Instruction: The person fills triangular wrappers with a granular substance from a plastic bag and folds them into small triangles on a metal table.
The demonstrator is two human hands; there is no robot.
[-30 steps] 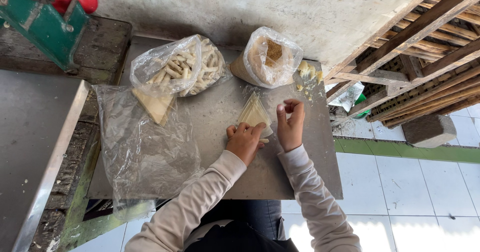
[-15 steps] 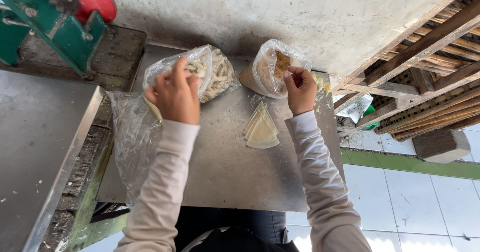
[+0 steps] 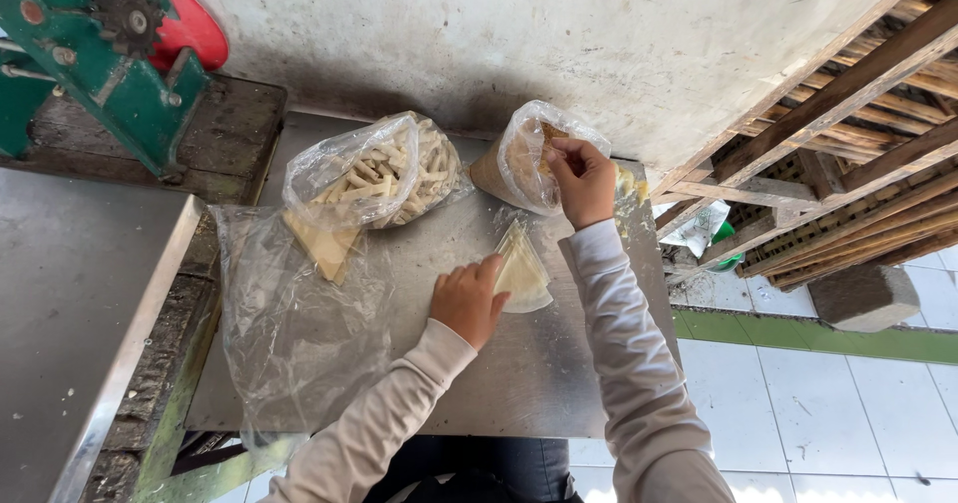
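Your left hand point(image 3: 467, 303) rests flat on the triangular wrapper point(image 3: 522, 275) at frame centre, on the metal table point(image 3: 539, 383). Your right hand point(image 3: 582, 179) pinches inside the filling bag point(image 3: 519, 159), upper centre. The wrapper looks thin, limp and tearable; hold it by its edges.

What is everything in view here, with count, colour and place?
metal table: one, grey, centre, against the wall
bag of pale sticks: one, clear plastic, open, back left of the table
bag of brown filling: one, clear plastic, back centre of the table
triangular wrappers: a small stack, pale yellow, table centre
flat plastic sheet: one, clear, left part of the table
machine: one, green with a red part, top left
wooden slats: several, brown, right
tiled floor: white, lower right
left hand: on the triangular wrappers
right hand: at the mouth of the bag of brown filling
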